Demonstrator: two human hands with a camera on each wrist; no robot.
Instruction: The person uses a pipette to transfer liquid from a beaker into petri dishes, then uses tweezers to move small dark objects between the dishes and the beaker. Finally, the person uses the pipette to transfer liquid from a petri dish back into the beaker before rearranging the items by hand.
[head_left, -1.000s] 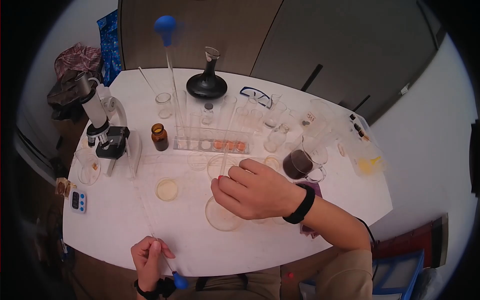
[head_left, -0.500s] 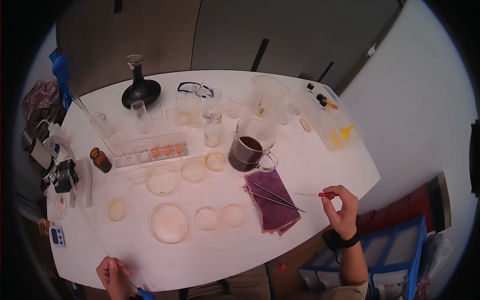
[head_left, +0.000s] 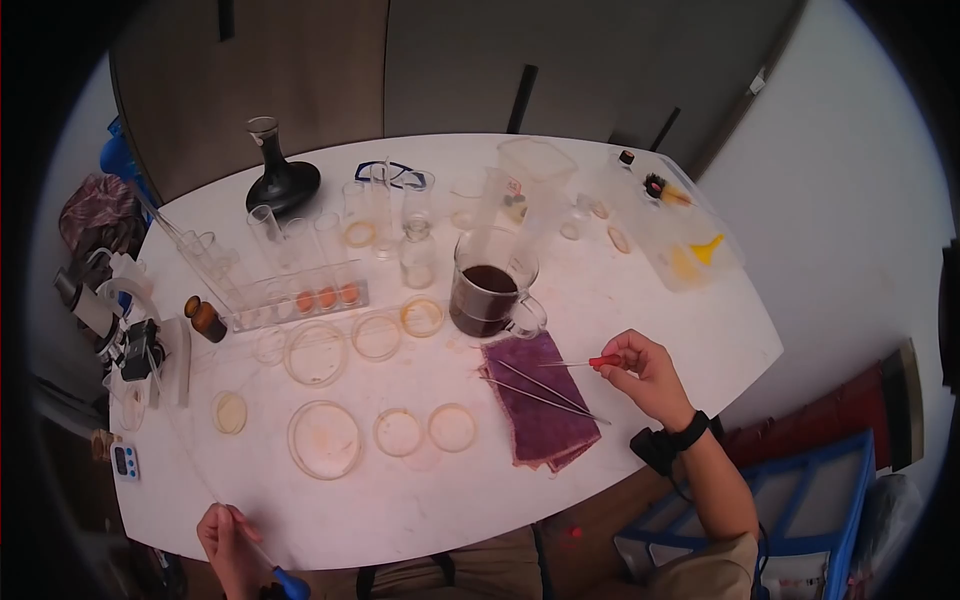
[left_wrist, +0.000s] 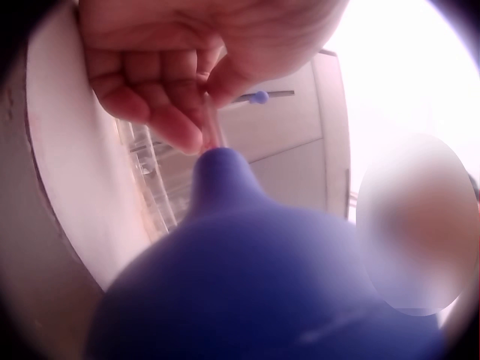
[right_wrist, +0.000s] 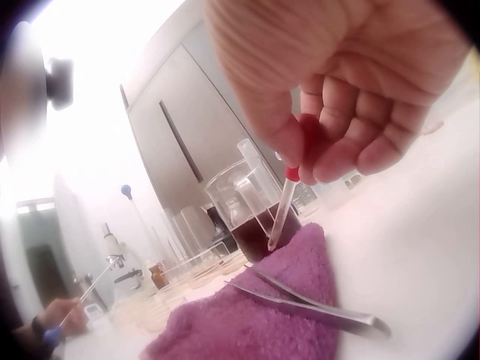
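My left hand [head_left: 228,535] pinches the glass stem of a long pipette [left_wrist: 214,124] near its blue rubber bulb [left_wrist: 262,277]. The stem slants up and away over the table's left front. On the right side, my right hand [head_left: 643,375] pinches the red rubber bulb of a small glass dropper [right_wrist: 282,214] between thumb and fingers. Its tip points left, above a folded purple cloth [head_left: 550,430]. Metal tweezers [right_wrist: 322,311] lie across that cloth. Behind it stands a glass measuring jug [head_left: 492,300] of dark brown liquid.
Several petri dishes [head_left: 325,475] are spread across the table's middle. A rack [head_left: 245,322] with tubes stands behind them, near a brown bottle [head_left: 207,322], a microscope [head_left: 140,345] and a dark decanter [head_left: 282,188]. At the right back lies a plastic tray [head_left: 735,262] with a yellow funnel [head_left: 706,249].
My right hand has moved from over the petri dishes to the right, then slightly back left with the dropper, over the cloth. The head view has turned right. My left hand still holds the pipette.
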